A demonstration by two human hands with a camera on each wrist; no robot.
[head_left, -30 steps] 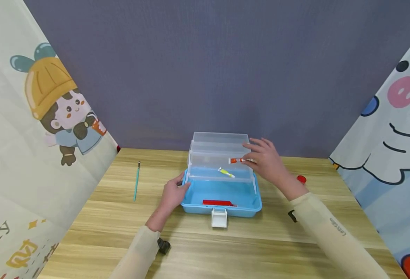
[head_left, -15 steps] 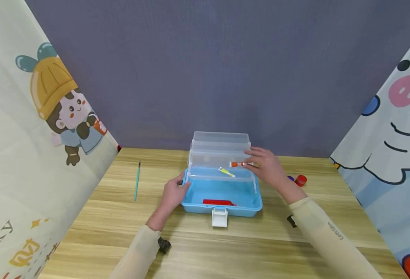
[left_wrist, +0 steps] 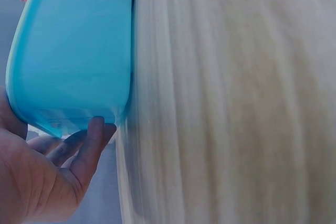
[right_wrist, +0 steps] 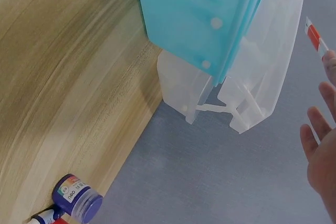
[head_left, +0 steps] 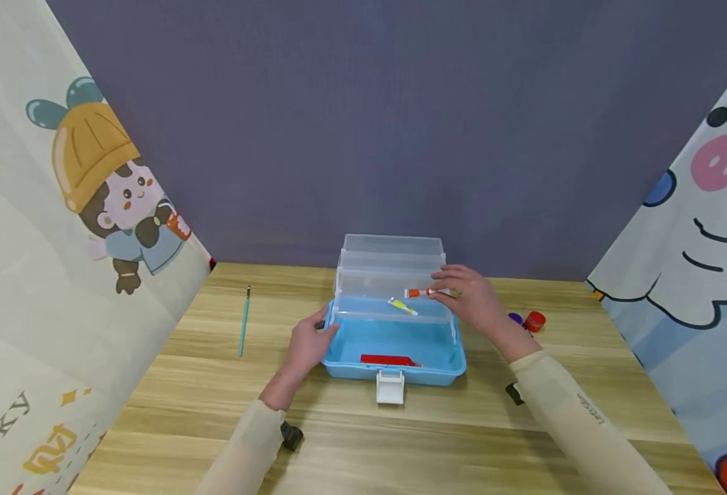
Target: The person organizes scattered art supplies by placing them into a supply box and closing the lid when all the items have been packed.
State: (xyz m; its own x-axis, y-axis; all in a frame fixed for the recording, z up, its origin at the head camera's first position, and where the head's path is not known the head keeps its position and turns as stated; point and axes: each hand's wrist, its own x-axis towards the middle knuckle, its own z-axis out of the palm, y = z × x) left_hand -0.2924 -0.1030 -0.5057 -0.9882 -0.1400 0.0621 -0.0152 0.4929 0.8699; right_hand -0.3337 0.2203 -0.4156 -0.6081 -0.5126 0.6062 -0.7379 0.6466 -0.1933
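A light-blue storage box with a white front latch stands open on the table, its clear tiers raised at the back. My left hand holds the box's left end, thumb at the rim and fingers against the outer wall. Above the clear tray, my right hand pinches one end of an orange-red paint tube. Its other fingers spread apart in the right wrist view. A yellow paint tube lies in that tray. Down in the blue base rests a red tube-like item.
To the left lies a teal paintbrush. Right of the box are a red jar and a purple jar, with a dark tube-like item beside it. A grey wall rises behind the table.
My right hand has come down slightly with the orange-red tube, closer to the tray. The purple jar now shows past my right wrist. My left hand keeps its place on the box.
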